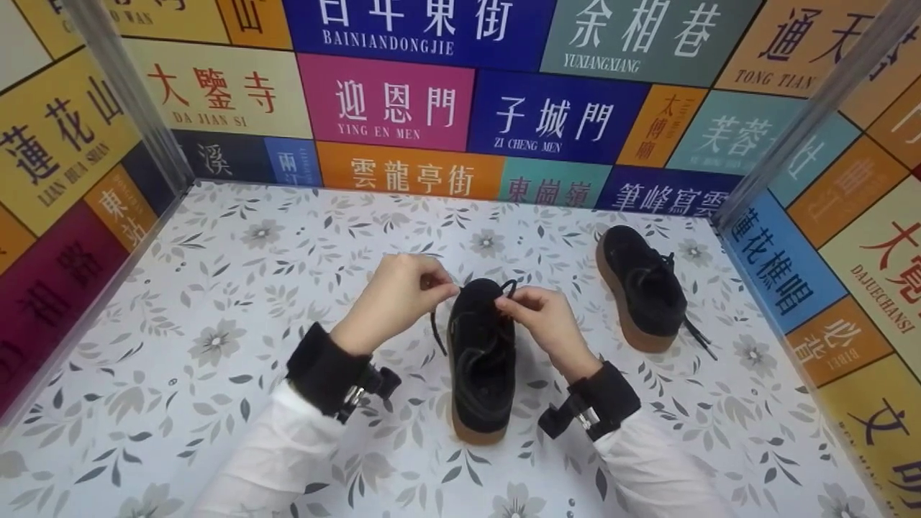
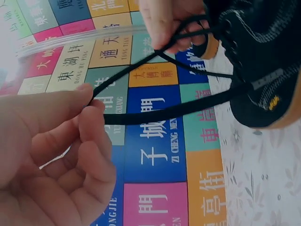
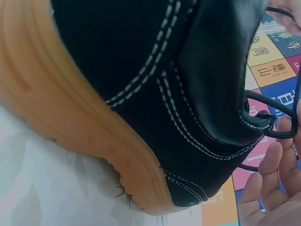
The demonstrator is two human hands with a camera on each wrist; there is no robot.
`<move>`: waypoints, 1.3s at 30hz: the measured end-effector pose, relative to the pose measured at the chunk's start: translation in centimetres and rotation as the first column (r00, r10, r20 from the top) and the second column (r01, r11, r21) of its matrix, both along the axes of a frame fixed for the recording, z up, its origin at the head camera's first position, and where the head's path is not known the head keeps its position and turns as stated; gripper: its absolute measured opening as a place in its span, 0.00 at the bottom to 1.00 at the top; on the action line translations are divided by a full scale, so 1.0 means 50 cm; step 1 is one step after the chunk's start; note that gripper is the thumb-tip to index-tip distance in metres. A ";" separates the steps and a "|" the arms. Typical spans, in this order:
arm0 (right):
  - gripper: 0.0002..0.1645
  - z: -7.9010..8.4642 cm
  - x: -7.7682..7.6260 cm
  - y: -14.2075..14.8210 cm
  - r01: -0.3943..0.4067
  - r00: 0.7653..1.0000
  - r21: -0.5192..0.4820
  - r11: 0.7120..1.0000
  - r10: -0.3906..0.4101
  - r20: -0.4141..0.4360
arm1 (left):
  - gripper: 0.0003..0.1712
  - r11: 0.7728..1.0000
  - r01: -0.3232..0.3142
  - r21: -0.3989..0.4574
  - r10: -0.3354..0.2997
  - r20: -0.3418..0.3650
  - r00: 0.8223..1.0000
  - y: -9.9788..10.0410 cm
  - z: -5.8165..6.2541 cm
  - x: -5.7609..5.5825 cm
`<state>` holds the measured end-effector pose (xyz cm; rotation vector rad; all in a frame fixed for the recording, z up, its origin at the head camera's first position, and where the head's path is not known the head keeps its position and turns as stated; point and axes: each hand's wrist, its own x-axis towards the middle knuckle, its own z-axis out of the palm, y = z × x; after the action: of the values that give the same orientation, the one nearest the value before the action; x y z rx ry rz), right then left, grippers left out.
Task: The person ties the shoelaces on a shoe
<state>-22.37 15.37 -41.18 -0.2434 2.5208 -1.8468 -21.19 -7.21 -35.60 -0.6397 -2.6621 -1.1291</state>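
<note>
A black shoe [image 1: 475,385] with a tan sole stands on the floral surface, its toe pointing away from me. My left hand [image 1: 403,291], left of the toe, pinches a black shoelace [image 2: 160,113] between thumb and forefinger; its other fingers curl loosely. On the shoe's other side, my right hand [image 1: 543,320] pinches the lace, which forms a loop near its fingertips. In the left wrist view the lace runs from the shoe's eyelets to both hands. The right wrist view is mostly filled by the shoe's side [image 3: 136,94], and the right hand's fingers [image 3: 270,160] show at the edge.
A second black shoe [image 1: 644,288] stands farther back on the right, with its lace ends trailing beside the heel. Colourful panels [image 1: 388,101] with printed characters enclose the floral surface [image 1: 237,403] at the back and both sides. Clear corner posts [image 1: 806,115] join the panels.
</note>
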 end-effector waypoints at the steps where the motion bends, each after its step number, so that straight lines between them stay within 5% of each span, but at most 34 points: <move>1: 0.11 0.000 0.000 -0.001 0.002 1.000 -0.006 1.000 -0.002 -0.003 | 0.05 1.000 -0.008 0.011 0.008 0.012 1.000 0.003 0.003 -0.001; 9: 0.11 -0.001 -0.001 -0.004 0.007 0.999 -0.029 1.000 -0.008 -0.034 | 0.07 0.989 -0.043 0.140 0.021 0.153 0.988 0.024 0.019 0.000; 16: 0.11 -0.001 -0.001 -0.005 0.008 1.000 -0.029 1.000 -0.009 -0.029 | 0.06 0.952 -0.050 0.303 -0.019 0.219 0.976 0.045 0.012 0.005; 21: 0.11 0.000 0.000 -0.005 0.014 1.000 -0.042 0.999 -0.015 -0.022 | 0.05 0.933 -0.047 0.356 -0.011 0.160 0.987 0.054 0.000 0.016; 27: 0.10 0.001 0.003 -0.004 0.026 0.999 -0.037 0.999 -0.026 -0.019 | 0.05 0.928 -0.011 0.372 0.015 -0.007 1.000 0.066 -0.026 0.036; 39: 0.11 0.004 0.010 -0.004 0.022 1.000 -0.056 0.998 -0.022 -0.006 | 0.05 0.901 0.046 0.432 0.056 -0.220 0.974 0.087 -0.096 0.066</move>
<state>-21.89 15.15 -41.00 -0.2235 2.4888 -1.9301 -17.87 -2.88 -40.40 -0.6286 -2.1162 -1.4848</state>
